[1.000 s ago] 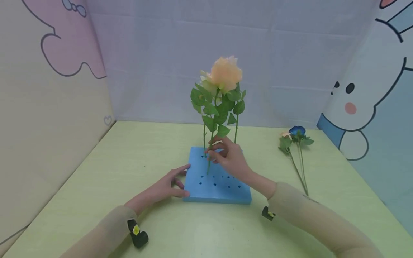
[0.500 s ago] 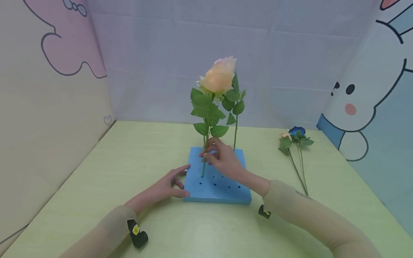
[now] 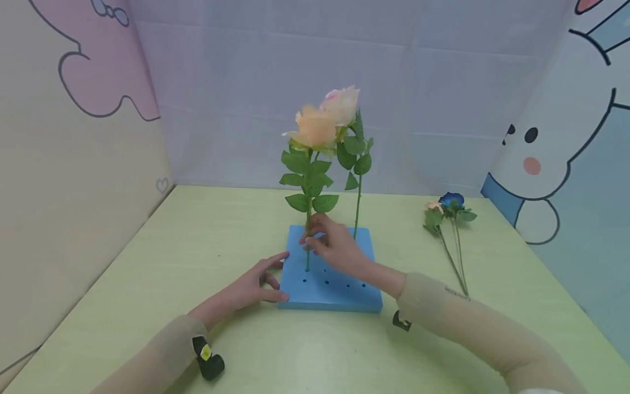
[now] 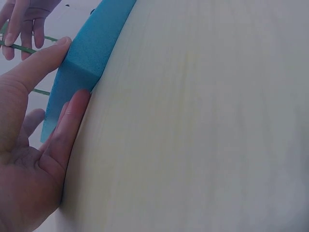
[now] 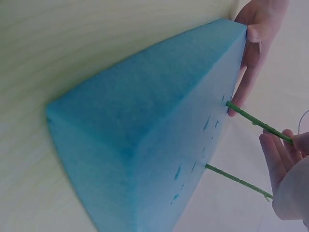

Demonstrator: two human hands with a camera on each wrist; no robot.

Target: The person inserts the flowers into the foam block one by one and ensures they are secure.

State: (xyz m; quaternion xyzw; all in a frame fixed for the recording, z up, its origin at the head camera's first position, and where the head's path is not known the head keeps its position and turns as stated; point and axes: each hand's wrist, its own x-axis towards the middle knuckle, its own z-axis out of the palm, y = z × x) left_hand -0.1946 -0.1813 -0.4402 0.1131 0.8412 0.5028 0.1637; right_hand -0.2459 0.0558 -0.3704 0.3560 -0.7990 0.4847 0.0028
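Observation:
My right hand [image 3: 337,245] pinches the stem of a peach rose [image 3: 312,128], which stands upright with its lower end at a front-left hole of the blue foam board [image 3: 339,298]. Behind it, a pale pink rose [image 3: 342,104] overlaps the peach bloom, and a green stem [image 3: 358,205] rises from the board's back right. My left hand [image 3: 253,282] touches the board's left side with thumb and fingers. In the left wrist view, its thumb lies against the board's edge [image 4: 91,53]. The right wrist view catches the pinched stem [image 5: 256,121] entering the board.
Two cut flowers, a blue rose [image 3: 451,200] and a small peach rose [image 3: 434,206], lie on the table [image 3: 236,219] at the right. Several open holes [image 3: 327,282] dot the board's front. A pale cloth wall [image 3: 236,109] closes off the back.
My right hand has moved left and slightly down with the peach rose, bringing its stem from above the board to the hole. The left hand keeps its place on the board's side.

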